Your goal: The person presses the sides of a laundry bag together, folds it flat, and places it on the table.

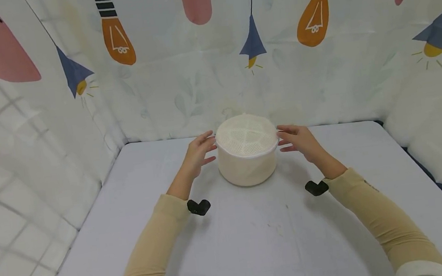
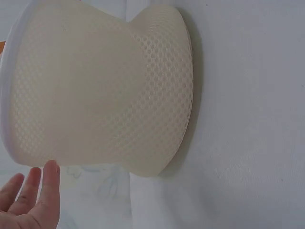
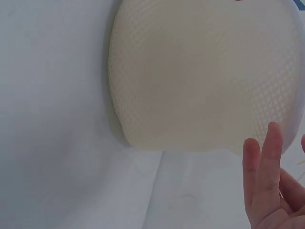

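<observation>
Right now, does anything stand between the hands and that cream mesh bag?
No, nothing visible stands in the way. The left hand and the right hand flank the cream mesh bag, close to its upper edge, with no other object in between; whether they touch it is unclear.

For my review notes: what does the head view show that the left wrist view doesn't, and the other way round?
Only the head view: the person's right hand, a black V-shaped piece at each wrist, and the perforated round top of the cream cylindrical mesh container.

Only the left wrist view: the small holes in the container's side wall, too fine to make out from the head.

Both: the container itself, the left hand near it, and the white cloth-covered table.
</observation>
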A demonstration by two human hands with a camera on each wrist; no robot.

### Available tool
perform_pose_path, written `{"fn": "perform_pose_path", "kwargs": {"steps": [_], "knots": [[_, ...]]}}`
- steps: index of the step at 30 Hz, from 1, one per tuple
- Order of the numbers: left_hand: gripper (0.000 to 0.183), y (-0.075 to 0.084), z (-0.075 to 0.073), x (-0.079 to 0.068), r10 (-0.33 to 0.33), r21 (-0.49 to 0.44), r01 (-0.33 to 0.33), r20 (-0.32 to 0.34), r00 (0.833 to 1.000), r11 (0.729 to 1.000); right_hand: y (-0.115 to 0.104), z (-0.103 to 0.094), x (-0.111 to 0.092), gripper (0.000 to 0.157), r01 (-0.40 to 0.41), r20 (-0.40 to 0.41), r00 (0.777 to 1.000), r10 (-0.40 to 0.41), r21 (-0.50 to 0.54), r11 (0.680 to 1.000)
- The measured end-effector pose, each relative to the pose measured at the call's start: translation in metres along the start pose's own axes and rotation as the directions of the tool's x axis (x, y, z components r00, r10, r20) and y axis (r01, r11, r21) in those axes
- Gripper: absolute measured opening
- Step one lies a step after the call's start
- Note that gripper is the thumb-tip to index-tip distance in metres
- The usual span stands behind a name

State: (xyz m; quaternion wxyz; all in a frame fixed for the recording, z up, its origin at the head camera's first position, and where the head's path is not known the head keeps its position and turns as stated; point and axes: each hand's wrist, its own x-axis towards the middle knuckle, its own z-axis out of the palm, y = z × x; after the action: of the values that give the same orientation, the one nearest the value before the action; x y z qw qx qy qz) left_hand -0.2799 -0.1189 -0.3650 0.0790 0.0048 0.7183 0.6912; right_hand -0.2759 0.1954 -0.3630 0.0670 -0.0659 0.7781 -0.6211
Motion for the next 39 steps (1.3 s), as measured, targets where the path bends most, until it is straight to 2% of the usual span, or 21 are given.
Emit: {"fn": "perform_pose_path", "kwargs": {"steps": [10, 17, 25, 39], "knots": [[0.045, 0.001, 0.007, 0.002, -0.029, 0.049, 0.032, -0.055, 0.998, 0.998, 0.002, 0.005, 0.0, 0.059, -0.053, 0.024, 0.998, 0.05, 0.154, 0.987], [0.044, -0.001, 0.009, 0.002, 0.004, -0.038, -0.006, -0.049, 0.999, 0.999, -0.001, 0.009, -0.003, 0.058, -0.067, 0.02, 0.998, 0.064, 0.22, 0.973], [0.047, 0.0, 0.012, 0.0, 0.019, -0.141, -0.023, -0.034, 0.999, 0.99, -0.003, 0.01, -0.003, 0.059, -0.075, 0.028, 0.997, 0.07, 0.203, 0.976], [0.051, 0.002, 0.012, -0.002, -0.006, -0.141, 0.001, -0.037, 0.999, 0.99, -0.003, 0.01, -0.001, 0.061, -0.091, 0.056, 0.995, 0.082, 0.18, 0.979]]}}
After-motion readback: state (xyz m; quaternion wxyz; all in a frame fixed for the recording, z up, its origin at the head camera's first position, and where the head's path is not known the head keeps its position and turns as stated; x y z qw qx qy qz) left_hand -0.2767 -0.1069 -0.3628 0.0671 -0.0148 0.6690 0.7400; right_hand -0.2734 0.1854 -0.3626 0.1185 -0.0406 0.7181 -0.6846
